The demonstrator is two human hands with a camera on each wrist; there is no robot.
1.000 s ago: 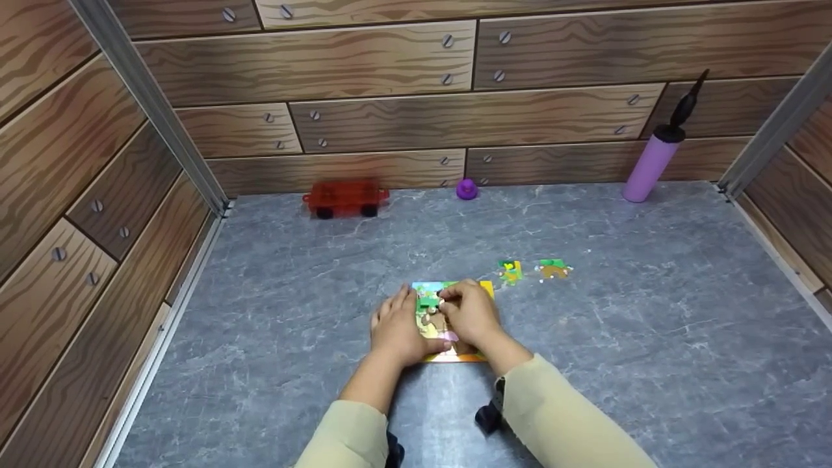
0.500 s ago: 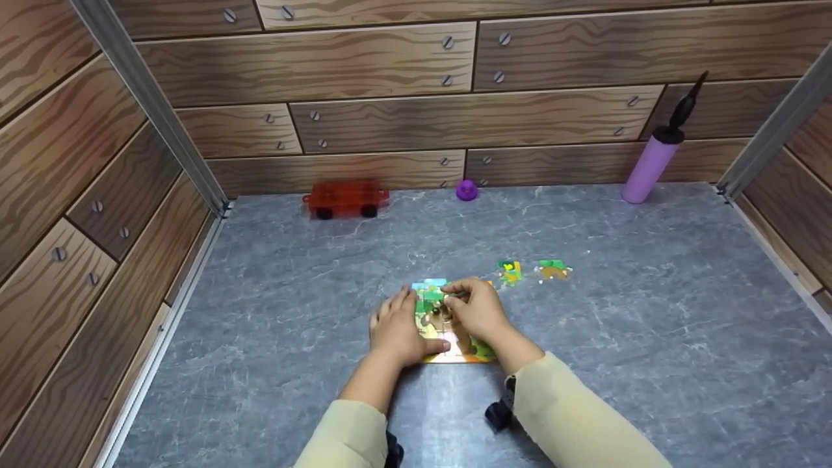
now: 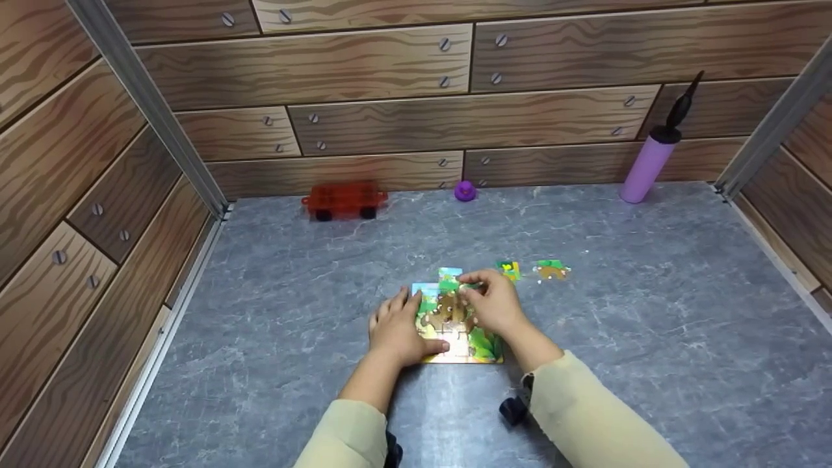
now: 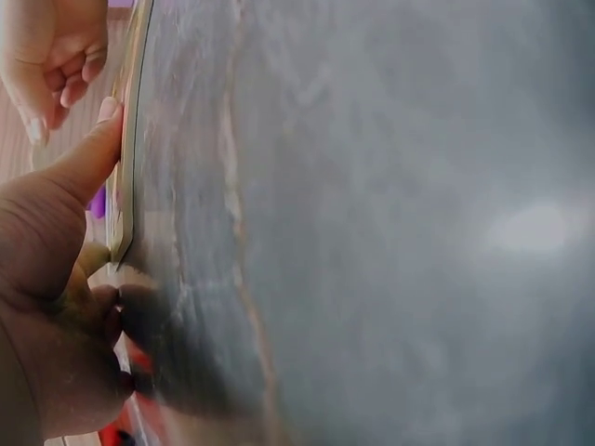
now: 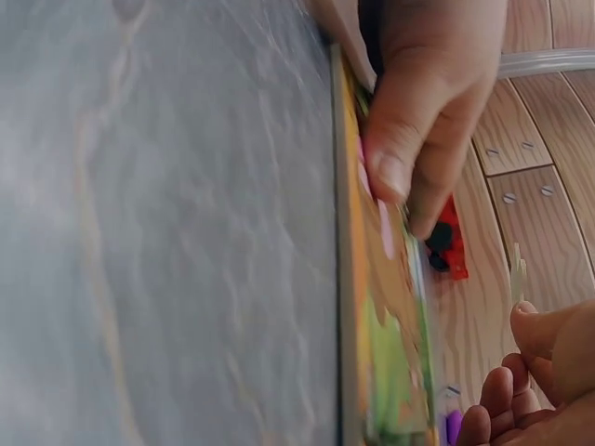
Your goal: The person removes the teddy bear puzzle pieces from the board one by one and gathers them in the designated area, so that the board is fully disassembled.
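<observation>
A jigsaw puzzle (image 3: pixel 481 343) with a brown bear picture lies on the grey tabletop. My left hand (image 3: pixel 395 330) rests on its left side, fingers stretched forward and thumb across the lower part. In the left wrist view, the thumb (image 4: pixel 88 153) lies against the puzzle's edge. Over the puzzle's far side, my right hand (image 3: pixel 497 304) pinches a blue-and-green puzzle piece (image 3: pixel 450 277) between thumb and index finger. That puzzle piece (image 5: pixel 518 276) appears edge-on in the right wrist view, held off the board. Its pinched end is hidden by the fingertips.
Two loose puzzle pieces lie behind the right hand, one yellow-green (image 3: pixel 509 269), one brown-green (image 3: pixel 552 269). Along the back wall stand a red toy wagon (image 3: pixel 345 199), a purple rubber duck (image 3: pixel 465 191) and a purple hand pump (image 3: pixel 649 166). Wood-patterned panels enclose the tabletop.
My right hand has moved right and away from me, and the pinched piece has come farther out over the puzzle's far edge. More of the bear picture shows. The left hand stays put.
</observation>
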